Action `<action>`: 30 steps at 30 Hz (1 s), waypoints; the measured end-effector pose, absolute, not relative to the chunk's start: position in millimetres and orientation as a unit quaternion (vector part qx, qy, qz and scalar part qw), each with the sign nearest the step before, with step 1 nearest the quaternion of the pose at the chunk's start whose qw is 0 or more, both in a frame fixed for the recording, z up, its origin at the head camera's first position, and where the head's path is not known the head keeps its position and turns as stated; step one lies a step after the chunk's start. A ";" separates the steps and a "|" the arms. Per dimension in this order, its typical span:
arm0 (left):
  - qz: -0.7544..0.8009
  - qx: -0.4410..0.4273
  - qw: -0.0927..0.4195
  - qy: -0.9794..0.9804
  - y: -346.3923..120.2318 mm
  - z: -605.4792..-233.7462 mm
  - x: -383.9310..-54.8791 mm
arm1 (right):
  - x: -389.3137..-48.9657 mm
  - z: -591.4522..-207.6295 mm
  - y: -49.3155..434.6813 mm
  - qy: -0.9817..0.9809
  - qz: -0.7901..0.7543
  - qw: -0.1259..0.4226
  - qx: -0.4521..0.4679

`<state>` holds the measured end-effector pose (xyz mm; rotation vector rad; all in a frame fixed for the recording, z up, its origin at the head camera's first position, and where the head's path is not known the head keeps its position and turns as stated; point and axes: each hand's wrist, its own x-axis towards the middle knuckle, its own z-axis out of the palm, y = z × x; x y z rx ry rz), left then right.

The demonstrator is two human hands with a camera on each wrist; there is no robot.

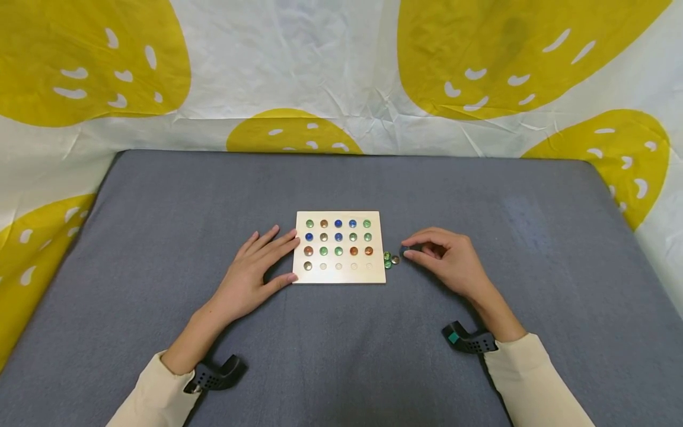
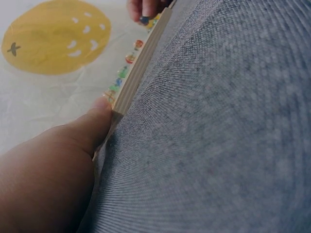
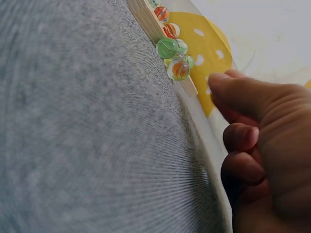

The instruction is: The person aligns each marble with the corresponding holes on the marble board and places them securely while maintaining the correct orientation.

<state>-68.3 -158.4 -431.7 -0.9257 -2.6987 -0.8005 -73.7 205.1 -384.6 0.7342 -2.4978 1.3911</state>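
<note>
A pale wooden board (image 1: 341, 277) lies flat, set with rows of glass marbles in green, blue, amber and red. In its front row, one brownish marble (image 1: 308, 266) sits at the left end, beside bare shallow hollows. My left hand (image 1: 251, 284) is spread, its fingertips and thumb touching the board's left edge. Right of the board, my right hand (image 1: 445, 258) pinches a dark blue marble (image 2: 144, 20) between thumb and index finger. Between this hand and the board's right edge, several loose marbles (image 3: 179, 69), green and orange-streaked, are clustered on the cloth.
Grey cloth (image 1: 341, 356) covers the table. Behind it and at the sides hangs a white sheet with yellow fruit shapes (image 1: 293, 133). Each wrist wears a black camera mount (image 1: 219, 375), close over the cloth.
</note>
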 end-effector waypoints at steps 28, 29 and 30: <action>-0.269 -0.311 0.091 -0.907 -158.5 -431.4 -67.0 | -57.6 -358.9 186.5 -0.843 0.476 0.094 0.232; -0.270 -0.311 0.090 -0.907 -158.4 -431.2 -67.0 | -57.5 -358.2 185.8 -0.843 0.474 0.096 0.234; -0.270 -0.312 0.090 -0.907 -158.2 -431.1 -67.1 | -57.6 -357.6 185.1 -0.843 0.474 0.098 0.235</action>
